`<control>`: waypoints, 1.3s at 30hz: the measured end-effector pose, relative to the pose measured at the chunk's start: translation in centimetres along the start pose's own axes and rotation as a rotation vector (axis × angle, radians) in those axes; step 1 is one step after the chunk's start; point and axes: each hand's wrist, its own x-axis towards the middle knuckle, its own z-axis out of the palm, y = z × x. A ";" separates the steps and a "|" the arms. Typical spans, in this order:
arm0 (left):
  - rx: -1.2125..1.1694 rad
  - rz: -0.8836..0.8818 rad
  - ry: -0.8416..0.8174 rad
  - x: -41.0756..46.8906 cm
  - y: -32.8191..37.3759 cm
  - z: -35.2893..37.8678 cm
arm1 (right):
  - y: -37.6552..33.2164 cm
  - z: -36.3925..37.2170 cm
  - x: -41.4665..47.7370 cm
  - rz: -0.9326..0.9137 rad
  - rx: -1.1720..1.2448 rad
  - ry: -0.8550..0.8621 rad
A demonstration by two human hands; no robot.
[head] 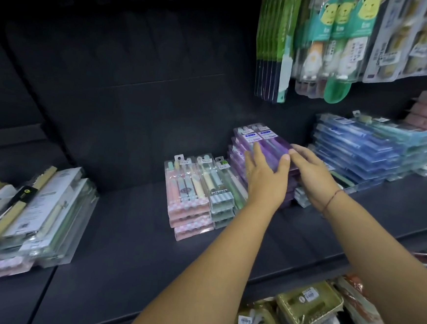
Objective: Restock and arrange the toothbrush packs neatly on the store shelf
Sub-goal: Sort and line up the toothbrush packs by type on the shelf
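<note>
The stack of purple toothbrush packs [265, 140] stands on the dark shelf [138, 232], toward its back, and both hands are on it. The left hand [264, 181] lies on the top pack with fingers spread and straight and the thumb stretched out to the right, gripping nothing. The right hand [313, 175] is also flat, its straight fingers touching the right edge of the same top pack; a thin cord [332, 199] circles that wrist. Through the top pack's clear purple cover, brush heads and two blue labels show at the far end. Just left of the purple stack sit a low stack of grey-green packs [221, 200] and, beside it, pink packs [191, 206], each clear case holding several pastel-handled brushes. Right of the purple stack rises a taller stack of blue packs [356, 150]. Well to its left lies a loose, uneven pile of mixed packs [32, 214]. Above and right of it hang carded packs with bear pictures [339, 38]. Below, on the lower shelf, are olive packs [308, 307], their contents unclear.
</note>
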 end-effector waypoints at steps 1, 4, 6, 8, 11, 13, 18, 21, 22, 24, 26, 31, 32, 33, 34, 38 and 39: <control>-0.018 -0.016 -0.010 0.0 0.1 -0.1 | 0.2 0.0 0.2 0.007 0.003 -0.015; -0.006 -0.008 -0.027 0.4 0.0 -0.5 | 0.5 0.0 0.7 0.024 0.005 -0.043; 0.002 0.001 -0.028 0.6 -0.1 -0.9 | 0.5 0.0 0.7 0.031 -0.016 -0.058; 0.013 0.004 -0.042 0.6 -0.1 -1.3 | 0.3 0.1 0.4 0.046 -0.037 -0.067; 0.018 -0.010 -0.063 -0.2 0.2 -2.6 | -0.6 0.6 -0.9 0.025 -0.132 0.010; 0.061 0.030 -0.048 -1.5 0.2 -4.6 | -1.6 1.2 -2.4 -0.102 -0.242 0.178; 0.258 0.272 0.160 -7.9 -2.6 -14.6 | -4.3 6.9 -8.1 -0.600 -0.270 0.229; 0.542 0.316 0.432 -11.4 -7.1 -22.4 | -4.5 13.2 -11.9 -0.709 -0.230 -0.021; 0.623 0.300 0.544 -12.3 -8.8 -25.1 | -4.2 15.6 -13.0 -0.666 -0.201 -0.131; 0.747 0.201 0.722 -13.6 -11.8 -30.0 | -3.6 20.4 -14.9 -0.423 -0.117 -0.348; 0.851 0.047 0.797 -14.7 -13.9 -33.5 | -3.1 25.0 -16.2 -0.106 -0.069 -0.535; 0.990 -0.058 0.676 -14.6 -17.0 -36.6 | -1.2 34.6 -17.0 0.297 -0.019 -0.734; 0.977 -0.037 0.656 -14.6 -17.2 -36.9 | -1.0 36.0 -17.1 0.320 -0.010 -0.731; 0.949 -0.017 0.643 -14.4 -17.3 -37.3 | -0.5 37.3 -16.9 0.335 0.005 -0.704; 0.919 0.000 0.633 -14.4 -17.3 -37.5 | 0.3 38.6 -16.4 0.345 0.011 -0.653; 0.773 0.075 0.581 -14.3 -17.7 -37.9 | 1.4 41.5 -14.9 0.391 0.024 -0.502; 0.733 0.093 0.573 -14.3 -17.9 -38.0 | -0.4 40.9 -15.6 0.407 0.060 -0.496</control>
